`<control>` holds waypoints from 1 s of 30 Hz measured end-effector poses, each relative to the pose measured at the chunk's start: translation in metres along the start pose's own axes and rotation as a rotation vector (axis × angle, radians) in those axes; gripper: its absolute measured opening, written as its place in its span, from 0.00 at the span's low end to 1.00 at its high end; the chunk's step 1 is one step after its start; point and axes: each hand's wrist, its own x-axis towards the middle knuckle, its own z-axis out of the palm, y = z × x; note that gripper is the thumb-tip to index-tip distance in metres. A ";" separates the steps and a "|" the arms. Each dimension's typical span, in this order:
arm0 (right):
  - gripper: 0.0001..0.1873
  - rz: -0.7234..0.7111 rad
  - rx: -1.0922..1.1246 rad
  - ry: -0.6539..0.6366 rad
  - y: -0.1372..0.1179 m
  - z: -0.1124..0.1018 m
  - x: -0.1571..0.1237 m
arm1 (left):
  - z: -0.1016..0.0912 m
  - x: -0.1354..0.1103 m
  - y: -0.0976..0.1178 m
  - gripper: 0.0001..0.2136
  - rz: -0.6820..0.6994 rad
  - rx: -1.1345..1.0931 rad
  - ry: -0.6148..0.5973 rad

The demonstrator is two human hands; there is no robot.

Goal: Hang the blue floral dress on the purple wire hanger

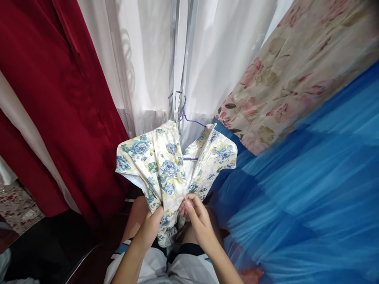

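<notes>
A white floral garment [169,167] with blue flowers and short sleeves hangs on a purple wire hanger [193,121] in front of me. My left hand [152,227] grips its left side low down, the thumb on the outside of the cloth and the other fingers hidden behind it. At the bottom of the V-neck, my right hand [197,217] pinches the overlapping front edge between thumb and fingers. Below the hands, the lower part of the garment bunches up above my lap.
Dark red cloth [79,98] hangs on the left. White curtains [148,59] and a metal pole [177,51] stand behind the hanger. On the right hang a pink floral fabric [272,86] and a blue tulle skirt [296,197]. A black surface [53,240] lies lower left.
</notes>
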 end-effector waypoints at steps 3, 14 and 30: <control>0.13 0.040 0.067 0.087 -0.008 -0.006 -0.001 | 0.007 -0.006 0.002 0.14 0.017 0.069 -0.068; 0.18 0.087 0.066 0.143 -0.014 -0.013 -0.003 | -0.014 0.003 -0.014 0.20 0.334 -0.039 0.552; 0.20 0.148 0.090 0.036 -0.023 0.003 -0.015 | 0.033 -0.018 -0.020 0.06 0.432 0.519 -0.034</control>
